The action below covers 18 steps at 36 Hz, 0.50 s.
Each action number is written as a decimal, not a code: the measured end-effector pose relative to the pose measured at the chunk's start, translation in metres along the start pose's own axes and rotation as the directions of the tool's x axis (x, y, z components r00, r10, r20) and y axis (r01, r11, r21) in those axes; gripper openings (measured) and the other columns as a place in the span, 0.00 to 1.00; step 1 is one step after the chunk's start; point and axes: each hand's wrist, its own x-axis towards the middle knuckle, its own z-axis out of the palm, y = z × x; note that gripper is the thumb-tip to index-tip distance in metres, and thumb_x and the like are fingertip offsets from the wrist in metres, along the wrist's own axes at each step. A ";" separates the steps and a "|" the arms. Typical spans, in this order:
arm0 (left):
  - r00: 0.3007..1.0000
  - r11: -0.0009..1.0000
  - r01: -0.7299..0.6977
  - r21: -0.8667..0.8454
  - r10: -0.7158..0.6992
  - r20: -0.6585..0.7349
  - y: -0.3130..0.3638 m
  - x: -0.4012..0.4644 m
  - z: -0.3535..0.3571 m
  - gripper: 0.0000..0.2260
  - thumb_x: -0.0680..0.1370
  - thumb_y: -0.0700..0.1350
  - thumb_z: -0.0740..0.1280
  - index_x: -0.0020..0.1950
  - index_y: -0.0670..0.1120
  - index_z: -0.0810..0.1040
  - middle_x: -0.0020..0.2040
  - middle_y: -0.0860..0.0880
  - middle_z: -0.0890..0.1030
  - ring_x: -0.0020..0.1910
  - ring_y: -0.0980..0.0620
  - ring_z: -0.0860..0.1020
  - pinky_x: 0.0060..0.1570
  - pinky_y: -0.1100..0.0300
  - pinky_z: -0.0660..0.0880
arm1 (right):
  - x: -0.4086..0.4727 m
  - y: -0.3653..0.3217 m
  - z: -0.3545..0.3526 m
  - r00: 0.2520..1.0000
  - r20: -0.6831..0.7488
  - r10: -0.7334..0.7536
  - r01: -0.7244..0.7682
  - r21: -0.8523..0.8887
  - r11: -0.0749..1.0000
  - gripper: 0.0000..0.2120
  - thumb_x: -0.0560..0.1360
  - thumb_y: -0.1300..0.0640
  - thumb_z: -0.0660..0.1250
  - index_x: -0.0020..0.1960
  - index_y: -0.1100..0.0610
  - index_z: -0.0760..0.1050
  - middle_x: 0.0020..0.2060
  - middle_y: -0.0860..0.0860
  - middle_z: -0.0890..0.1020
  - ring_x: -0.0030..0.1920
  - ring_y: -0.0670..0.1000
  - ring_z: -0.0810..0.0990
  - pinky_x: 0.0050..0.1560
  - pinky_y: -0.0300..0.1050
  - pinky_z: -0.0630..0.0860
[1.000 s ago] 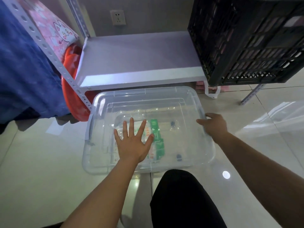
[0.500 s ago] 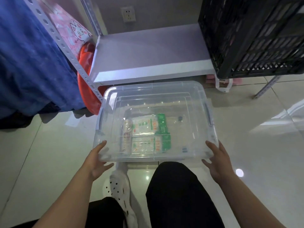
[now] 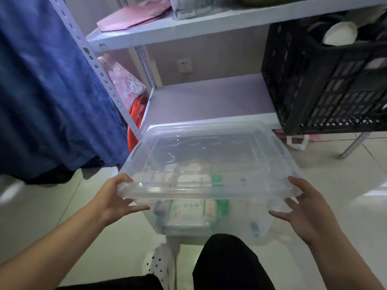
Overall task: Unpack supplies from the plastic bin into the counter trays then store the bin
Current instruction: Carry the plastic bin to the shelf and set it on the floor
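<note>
While tilted, clear smooth plastic bin (image 3: 209, 164) clamped at near rim: left hand (image 3: 113, 197), right hand (image 3: 307, 212)

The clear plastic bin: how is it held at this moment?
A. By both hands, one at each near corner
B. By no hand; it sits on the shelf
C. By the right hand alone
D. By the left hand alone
A: the left hand and right hand each grip a near corner of the clear plastic bin.
</note>
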 end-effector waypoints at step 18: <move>0.924 0.939 -0.319 -0.129 0.339 0.176 0.098 -0.025 0.017 0.28 0.63 0.48 0.75 0.63 0.49 0.80 0.67 0.39 0.77 0.61 0.31 0.77 0.53 0.26 0.74 | -0.028 -0.116 0.098 0.923 0.206 -0.325 0.343 -0.055 0.938 0.09 0.74 0.50 0.66 0.54 0.47 0.79 0.47 0.41 0.85 0.62 0.50 0.78 0.55 0.75 0.71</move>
